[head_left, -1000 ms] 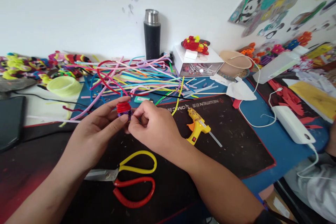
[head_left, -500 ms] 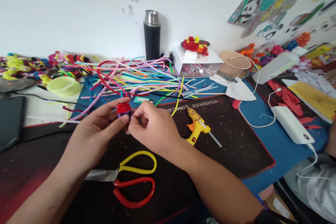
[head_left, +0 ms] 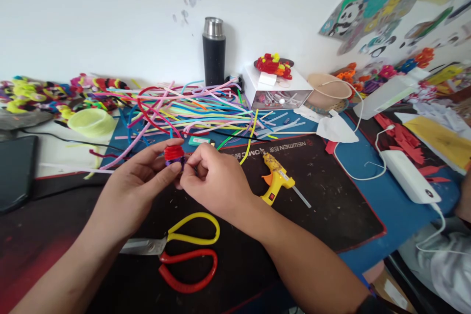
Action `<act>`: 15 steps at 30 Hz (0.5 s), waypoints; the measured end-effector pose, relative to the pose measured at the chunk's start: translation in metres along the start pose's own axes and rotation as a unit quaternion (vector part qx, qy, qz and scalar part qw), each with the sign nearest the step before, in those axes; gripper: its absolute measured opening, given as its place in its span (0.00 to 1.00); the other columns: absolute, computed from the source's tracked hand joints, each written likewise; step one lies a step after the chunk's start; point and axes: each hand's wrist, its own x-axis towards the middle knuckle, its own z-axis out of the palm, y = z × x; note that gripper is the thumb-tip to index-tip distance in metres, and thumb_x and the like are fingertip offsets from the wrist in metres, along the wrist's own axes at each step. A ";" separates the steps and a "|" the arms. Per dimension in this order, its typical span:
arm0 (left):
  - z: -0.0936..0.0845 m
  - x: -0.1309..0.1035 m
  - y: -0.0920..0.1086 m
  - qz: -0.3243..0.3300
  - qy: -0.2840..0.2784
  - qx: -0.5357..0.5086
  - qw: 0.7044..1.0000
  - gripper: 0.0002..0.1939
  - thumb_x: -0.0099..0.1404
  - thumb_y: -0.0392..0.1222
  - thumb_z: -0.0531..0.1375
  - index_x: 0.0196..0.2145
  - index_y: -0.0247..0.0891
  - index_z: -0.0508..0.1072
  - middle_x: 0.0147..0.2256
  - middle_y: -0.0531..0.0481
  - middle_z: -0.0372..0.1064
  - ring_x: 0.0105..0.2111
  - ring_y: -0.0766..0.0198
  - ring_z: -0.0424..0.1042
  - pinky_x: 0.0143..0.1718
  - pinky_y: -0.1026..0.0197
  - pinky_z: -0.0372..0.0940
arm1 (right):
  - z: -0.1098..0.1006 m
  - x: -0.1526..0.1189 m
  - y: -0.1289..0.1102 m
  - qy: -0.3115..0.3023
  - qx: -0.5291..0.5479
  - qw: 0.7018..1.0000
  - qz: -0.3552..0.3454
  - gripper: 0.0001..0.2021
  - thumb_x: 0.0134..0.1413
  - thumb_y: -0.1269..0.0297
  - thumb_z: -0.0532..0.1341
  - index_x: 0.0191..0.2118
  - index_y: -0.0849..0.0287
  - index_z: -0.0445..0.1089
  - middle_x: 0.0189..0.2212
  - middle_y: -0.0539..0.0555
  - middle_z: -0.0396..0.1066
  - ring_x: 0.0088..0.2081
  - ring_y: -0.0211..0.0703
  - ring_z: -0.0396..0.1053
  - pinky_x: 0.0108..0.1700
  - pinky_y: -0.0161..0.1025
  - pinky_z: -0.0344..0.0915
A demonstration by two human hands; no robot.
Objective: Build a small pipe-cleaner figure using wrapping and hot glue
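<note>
A small red and purple pipe-cleaner piece [head_left: 173,152] is held between the thumb and fingers of my left hand [head_left: 136,181], its red coils on top and purple below. My right hand [head_left: 215,176] is pinched against the purple part's right side; what its fingertips grip is hidden. Below the hands lie scissors [head_left: 193,269] with one yellow and one red handle, their blades partly behind my left forearm. A yellow glue gun [head_left: 275,179] rests on the dark mat, to the right of my right hand.
Behind the hands is a pile of coloured pipe cleaners [head_left: 191,108]. A black flask [head_left: 214,54] and a white drawer box [head_left: 277,86] stand by the wall. At right are a white power adapter [head_left: 410,176] and a person's sleeve [head_left: 437,265]; a phone-like dark device [head_left: 16,174] lies left.
The view has shifted very slightly. Both hands keep nearly the same pose around the red and purple piece.
</note>
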 end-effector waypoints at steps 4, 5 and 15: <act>-0.001 0.002 0.000 -0.015 -0.017 -0.039 0.999 0.32 0.55 0.54 0.86 0.55 0.47 0.91 0.29 0.52 0.83 0.28 0.65 0.81 0.33 0.70 0.77 | 0.001 -0.001 0.001 0.003 0.022 1.000 -0.008 0.07 0.66 0.63 0.66 0.37 0.51 0.66 0.23 0.42 0.69 0.25 0.39 0.67 0.33 0.38 0.57; 0.000 0.002 0.000 -0.027 -0.020 -0.055 0.998 0.31 0.53 0.54 0.87 0.54 0.47 0.91 0.30 0.51 0.83 0.28 0.64 0.81 0.33 0.70 0.78 | 0.001 -0.001 0.001 0.003 0.020 1.000 -0.009 0.07 0.66 0.63 0.67 0.38 0.51 0.68 0.23 0.42 0.70 0.25 0.39 0.67 0.33 0.37 0.57; -0.004 0.005 0.010 -0.076 -0.066 -0.138 0.985 0.34 0.51 0.37 0.88 0.56 0.47 0.90 0.41 0.46 0.89 0.38 0.61 0.86 0.40 0.68 0.81 | -0.002 -0.002 0.003 0.013 0.043 0.998 -0.047 0.05 0.72 0.59 0.66 0.44 0.53 0.76 0.27 0.44 0.76 0.28 0.39 0.72 0.37 0.36 0.64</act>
